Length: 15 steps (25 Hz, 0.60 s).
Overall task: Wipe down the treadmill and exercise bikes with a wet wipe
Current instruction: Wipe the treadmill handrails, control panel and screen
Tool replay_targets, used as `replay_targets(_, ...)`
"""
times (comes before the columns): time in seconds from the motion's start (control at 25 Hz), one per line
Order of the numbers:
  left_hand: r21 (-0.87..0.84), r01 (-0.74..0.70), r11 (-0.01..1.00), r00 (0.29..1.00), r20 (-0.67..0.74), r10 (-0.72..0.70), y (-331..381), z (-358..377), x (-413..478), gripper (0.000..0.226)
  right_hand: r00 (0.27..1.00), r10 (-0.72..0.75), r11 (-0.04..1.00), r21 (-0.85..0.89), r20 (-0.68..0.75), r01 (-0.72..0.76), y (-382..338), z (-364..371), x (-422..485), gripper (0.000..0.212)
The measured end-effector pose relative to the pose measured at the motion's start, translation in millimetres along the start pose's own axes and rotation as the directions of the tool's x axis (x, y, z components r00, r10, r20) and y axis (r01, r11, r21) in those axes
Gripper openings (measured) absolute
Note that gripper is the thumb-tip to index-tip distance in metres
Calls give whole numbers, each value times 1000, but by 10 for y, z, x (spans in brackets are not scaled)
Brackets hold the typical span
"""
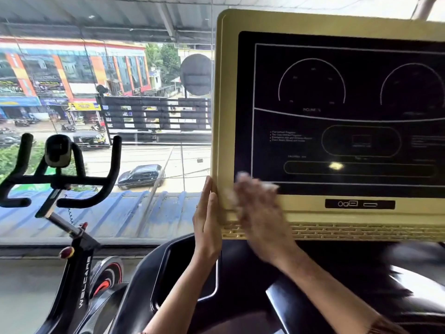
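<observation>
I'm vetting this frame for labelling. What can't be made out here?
1. Right hand and wet wipe, head view: motion blur hides how the fingers hold the wipe.
2. Treadmill console, head view: its right side is cut off by the frame edge, and its small screen text is too blurred to read.
3. Exercise bike, head view: its base is cut off by the bottom edge.

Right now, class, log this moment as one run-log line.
left hand: flat on console edge | right hand: presses wipe on console corner, blurred | bike: untouched
</observation>
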<state>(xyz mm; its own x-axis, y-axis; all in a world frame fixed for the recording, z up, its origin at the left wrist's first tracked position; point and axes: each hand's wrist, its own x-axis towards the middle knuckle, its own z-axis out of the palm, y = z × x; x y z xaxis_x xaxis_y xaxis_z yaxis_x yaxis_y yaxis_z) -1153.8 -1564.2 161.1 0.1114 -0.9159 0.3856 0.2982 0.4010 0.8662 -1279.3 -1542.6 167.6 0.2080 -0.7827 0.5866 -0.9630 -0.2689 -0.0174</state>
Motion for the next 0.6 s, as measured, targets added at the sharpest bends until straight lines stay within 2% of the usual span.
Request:
replay_targets(0.08, 128, -81, 988, 997, 21, 79, 31, 35, 49, 52, 981, -178, 983, -35, 79, 181, -200, 6, 239, 64)
replay_targets(0.12, 210, -150, 966, 989, 45, 143, 64, 38, 97, 56, 983, -162, 986, -32, 84, 165, -153, -81, 384, 65)
replay_targets(0.16, 303, -232, 924, 973, 79, 218, 99, 34, 162, 58, 993, -80, 996, -23, 82, 82, -6, -173, 479, 63)
replay_targets(0.24, 468, -390, 793, 921, 182, 345, 167, 29, 301, 59, 978, 206, 978, 44, -7, -206, 435, -271, 469, 57)
replay_targets(0.32, 578, -531, 619, 846, 330, 418, 178, 40, 458, 58, 880, 461, 886, 117, -119, -448, 785, -292, 205, 56)
replay_targets(0.36, 614, -595, 519, 802, 408, 437, 161, 61, 522, 57, 836, 530, 847, 142, -142, -513, 798, -253, 51, 57)
replay_targets(0.4, 641, -638, 426, 765, 466, 444, 123, 85, 571, 56, 828, 539, 840, 165, -156, -516, 695, -173, -78, 59)
replay_targets(0.48, 678, -669, 304, 727, 515, 454, 45, 116, 619, 55, 908, 382, 922, 143, -172, -361, 326, 23, -164, 61)
replay_targets(0.52, 685, -675, 276, 717, 520, 464, 14, 113, 631, 54, 957, 250, 966, 105, -144, -237, 197, 71, -125, 62)
replay_targets(0.6, 688, -683, 245, 702, 524, 483, -26, 106, 642, 53, 989, 47, 999, 21, -138, -45, 294, -6, 82, 63)
